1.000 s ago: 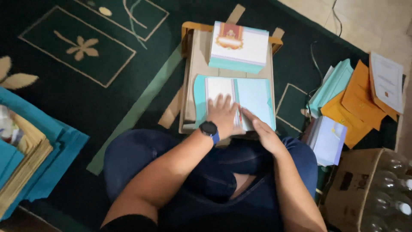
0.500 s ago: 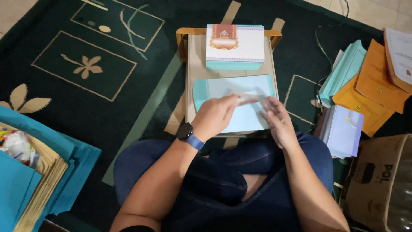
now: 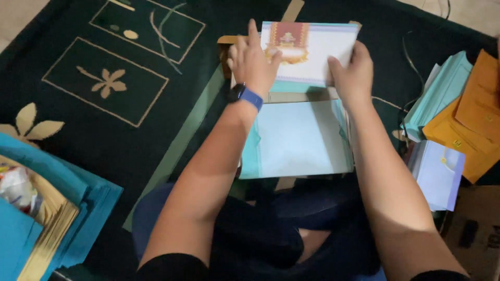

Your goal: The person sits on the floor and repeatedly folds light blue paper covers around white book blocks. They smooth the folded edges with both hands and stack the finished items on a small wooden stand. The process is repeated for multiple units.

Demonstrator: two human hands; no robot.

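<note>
While a pale blue envelope (image 3: 302, 138) lies on the small wooden worktop (image 3: 284, 97), left hand (image 3: 252, 62) and right hand (image 3: 351, 70) clamp their fingers on the white card stack (image 3: 312, 54) beyond it.

Two bare forearms are seen from above, each ending in a short black sleeve cut off by the lower edge of the frame. A smartwatch (image 3: 237, 92) with a dark face is worn on the left wrist, fastened by a blue band (image 3: 252, 98). Dark blue jeans (image 3: 281, 229) are worn — a ripped opening is shown at one knee. No rings or bracelets can be made out on the left hand (image 3: 252, 61) or the right hand (image 3: 352, 73).
</note>
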